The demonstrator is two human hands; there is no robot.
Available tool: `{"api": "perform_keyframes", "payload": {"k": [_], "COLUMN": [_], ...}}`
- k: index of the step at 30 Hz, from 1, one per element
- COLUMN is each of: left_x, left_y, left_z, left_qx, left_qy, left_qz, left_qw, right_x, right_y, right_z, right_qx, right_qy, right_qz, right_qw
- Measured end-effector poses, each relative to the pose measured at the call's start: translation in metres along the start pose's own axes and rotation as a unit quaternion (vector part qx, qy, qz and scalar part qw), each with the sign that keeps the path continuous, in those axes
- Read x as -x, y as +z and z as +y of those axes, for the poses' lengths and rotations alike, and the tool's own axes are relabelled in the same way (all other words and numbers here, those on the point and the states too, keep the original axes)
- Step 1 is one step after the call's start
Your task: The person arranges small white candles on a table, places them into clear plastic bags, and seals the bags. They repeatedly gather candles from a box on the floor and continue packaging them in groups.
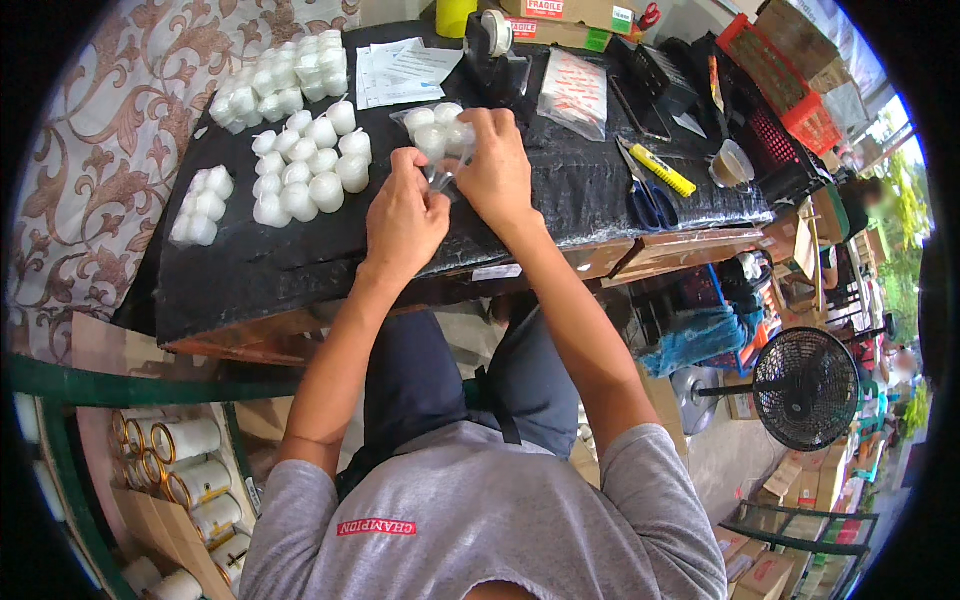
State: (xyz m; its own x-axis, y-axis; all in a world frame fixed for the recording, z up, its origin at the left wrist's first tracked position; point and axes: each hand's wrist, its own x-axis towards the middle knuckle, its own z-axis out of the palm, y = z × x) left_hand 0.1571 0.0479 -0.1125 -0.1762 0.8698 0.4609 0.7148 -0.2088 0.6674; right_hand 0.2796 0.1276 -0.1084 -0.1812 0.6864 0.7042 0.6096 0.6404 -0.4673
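At left of the frame, on the black-covered counter: a small sealed packet of white candles, lying flat and well apart from the edge. Just right of it, a cluster of loose white candles, standing upright and touching each other, probably grouped so to be near to the hands. Above them, in upper left, a bigger packed bundle of the same candles, and beside it some printed papers.

In the centre, the left hand: fingers closed in a tight pinch on the lower end of a clear bag. Holds the plastic only, not the candles. Likely pinched so to keep the plastic stretched and the pieces inside.

The clear bag itself: between both hands, just above the counter, with a few white candles seen through its upper part.

Right of it, the right hand: fingers curled down and closed on the same bag from above, thumb hidden, so cannot tell exactly which part is gripped.

Further right: a tape dispenser at upper centre, a flat clear packet, then blue-handled scissors and a yellow cutter, laid side by side within reach of the right hand.

At lower right, beyond the counter, a black fan on the floor.
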Motion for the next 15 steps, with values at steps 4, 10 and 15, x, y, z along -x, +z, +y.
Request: {"api": "perform_keyframes", "payload": {"k": [4, 10, 15], "left_x": [-0.006, -0.015, -0.013], "left_y": [0.003, 0.012, 0.01], "left_z": [0.007, -0.004, -0.008], "left_qx": [-0.097, -0.164, -0.12], "left_qy": [0.073, 0.069, 0.046], "left_qz": [0.067, 0.016, -0.027], "left_qw": [0.99, 0.984, 0.991], "right_x": [-0.007, -0.009, -0.011], "right_y": [0.0, 0.005, 0.003], "right_z": [0.017, 0.021, 0.017], "right_qx": [-0.058, 0.005, 0.042], "right_qy": [0.032, -0.056, -0.08], "right_qz": [-0.04, -0.049, -0.072], "right_qw": [0.997, 0.997, 0.993]}}
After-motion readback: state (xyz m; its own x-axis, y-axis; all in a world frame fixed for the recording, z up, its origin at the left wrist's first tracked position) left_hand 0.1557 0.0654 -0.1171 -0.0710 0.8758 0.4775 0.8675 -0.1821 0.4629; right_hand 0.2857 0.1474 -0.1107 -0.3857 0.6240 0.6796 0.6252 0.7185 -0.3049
